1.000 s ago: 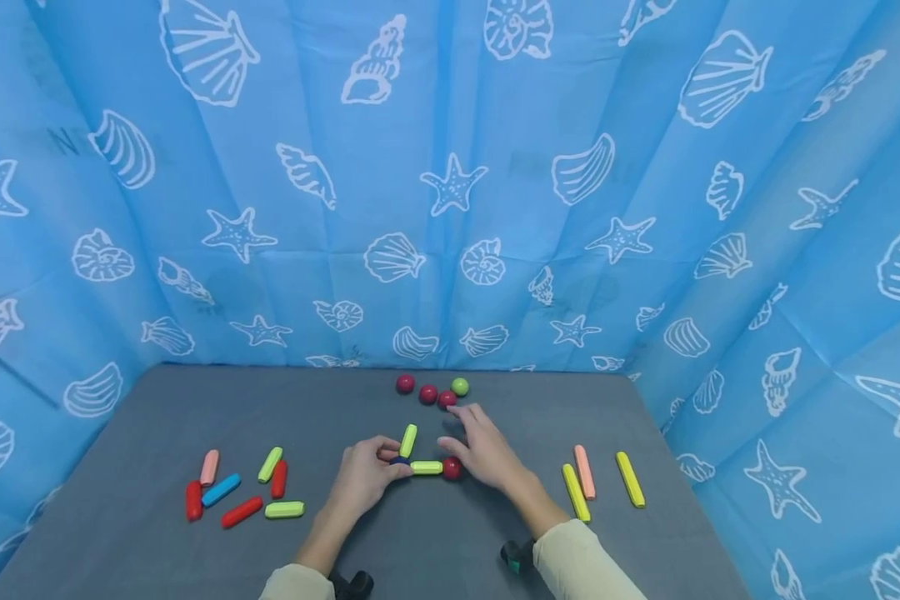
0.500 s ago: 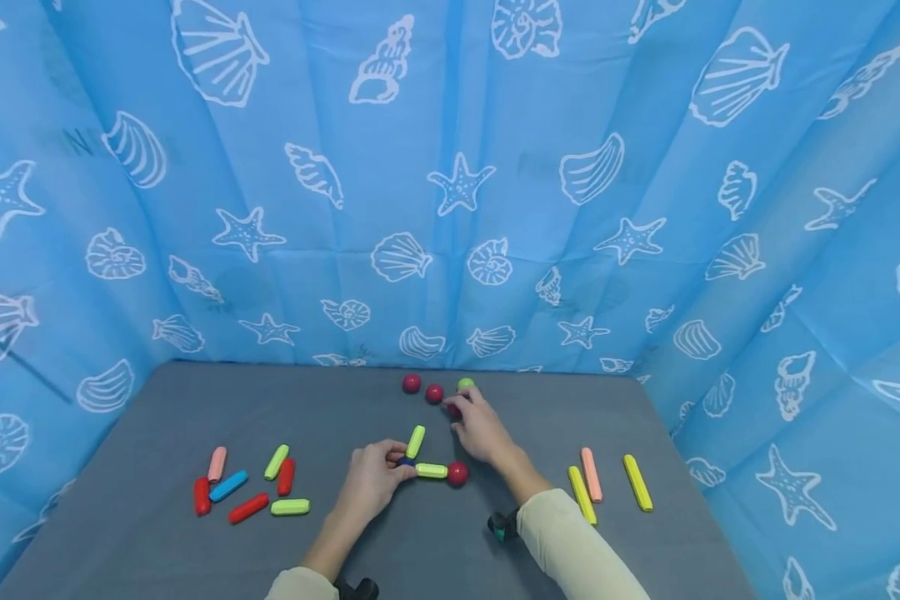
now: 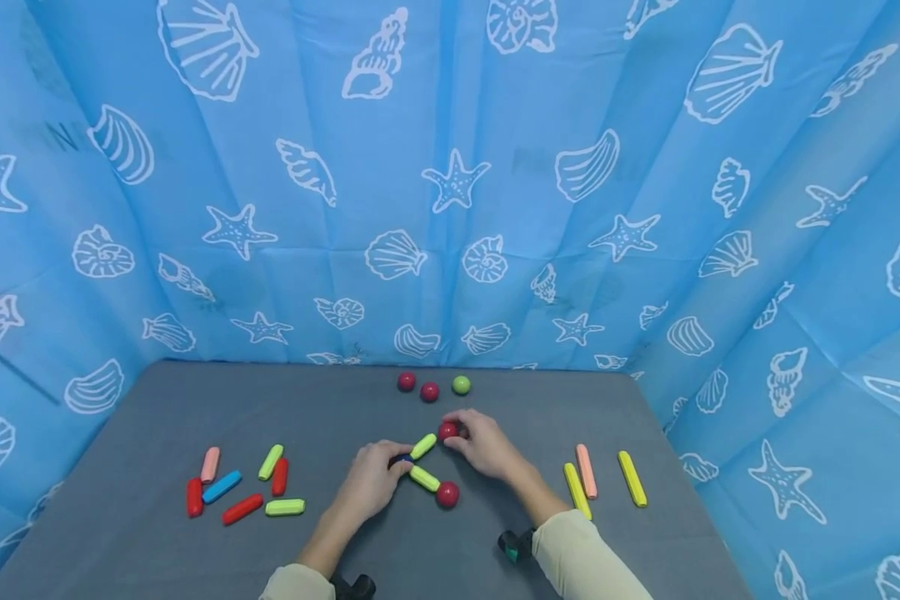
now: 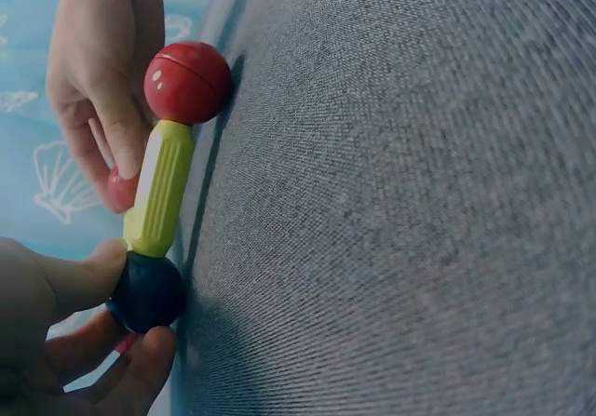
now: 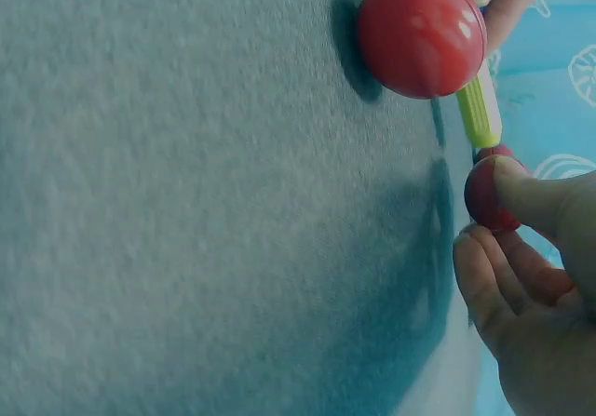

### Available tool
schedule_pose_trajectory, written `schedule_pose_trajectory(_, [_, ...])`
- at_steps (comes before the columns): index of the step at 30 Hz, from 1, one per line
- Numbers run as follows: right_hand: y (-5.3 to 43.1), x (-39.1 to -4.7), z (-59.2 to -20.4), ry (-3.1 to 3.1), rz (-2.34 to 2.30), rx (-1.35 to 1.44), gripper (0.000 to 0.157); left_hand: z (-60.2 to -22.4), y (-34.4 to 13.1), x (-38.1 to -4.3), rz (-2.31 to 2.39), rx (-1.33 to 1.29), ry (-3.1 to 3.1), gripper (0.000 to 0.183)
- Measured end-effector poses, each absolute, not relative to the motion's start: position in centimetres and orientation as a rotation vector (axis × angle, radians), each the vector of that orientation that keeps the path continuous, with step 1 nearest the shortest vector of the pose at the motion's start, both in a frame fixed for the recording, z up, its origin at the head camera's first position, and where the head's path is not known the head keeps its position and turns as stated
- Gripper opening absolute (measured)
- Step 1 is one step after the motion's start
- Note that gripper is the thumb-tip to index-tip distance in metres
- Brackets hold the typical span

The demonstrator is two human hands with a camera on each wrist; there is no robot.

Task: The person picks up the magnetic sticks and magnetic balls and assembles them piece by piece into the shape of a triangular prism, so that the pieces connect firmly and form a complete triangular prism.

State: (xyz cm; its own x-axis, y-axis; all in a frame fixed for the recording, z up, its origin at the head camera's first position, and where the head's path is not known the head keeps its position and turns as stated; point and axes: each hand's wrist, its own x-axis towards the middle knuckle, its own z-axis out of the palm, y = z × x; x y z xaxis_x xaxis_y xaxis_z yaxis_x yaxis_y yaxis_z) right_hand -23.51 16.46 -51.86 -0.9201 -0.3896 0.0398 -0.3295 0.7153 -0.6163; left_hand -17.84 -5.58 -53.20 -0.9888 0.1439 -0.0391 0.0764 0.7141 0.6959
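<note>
My left hand [image 3: 371, 479] pinches a dark blue ball [image 4: 149, 292] between thumb and fingers. Two yellow-green rods branch off that ball to the right: a far rod [image 3: 423, 446] and a near rod [image 3: 424, 478]. A red ball [image 3: 447, 494] sits on the outer end of the near rod. My right hand [image 3: 489, 446] pinches a second red ball [image 5: 487, 193] between thumb and fingertips, close beside the far rod's free end. In the left wrist view the near rod [image 4: 164, 188] partly hides the far one.
Two red balls [image 3: 429, 392] and a green ball [image 3: 461, 385] lie at the back of the grey table [image 3: 330, 408]. Several short rods in red, blue, pink and green, such as a blue rod [image 3: 222, 487], lie left. Longer yellow rods [image 3: 632, 479] and a pink rod [image 3: 586, 472] lie right.
My right hand reached to the back balls, took one red ball and brought it nearer to the far rod. The joined rods have turned clockwise about the blue ball in my left hand.
</note>
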Motion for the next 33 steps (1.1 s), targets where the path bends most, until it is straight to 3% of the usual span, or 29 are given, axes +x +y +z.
schedule_pose_trajectory(9, [16.7,-22.9,-52.0,2.785,-0.983,-0.615,0.039,-53.5,-5.3,-17.9,1.213,0.219,2.86,0.032])
schedule_pose_trajectory(15, [17.6,-21.8,-52.3,2.828,-0.937,-0.587,0.034,-53.0,-5.2,-17.5,1.296,0.059,2.872,0.042])
schedule_pose_trajectory(20, [18.0,-20.5,-52.4,2.862,-0.902,-0.468,0.037,-52.5,-5.1,-17.0,1.121,0.094,2.762,0.058])
schedule_pose_trajectory(26, [18.6,-19.7,-52.6,2.829,-0.968,-0.507,0.037,-53.0,-5.1,-16.6,0.994,0.098,2.908,0.045])
schedule_pose_trajectory(33, [19.2,-19.4,-52.5,2.815,-1.021,-0.594,0.035,-52.3,-8.8,-16.7,1.046,0.036,2.946,0.047])
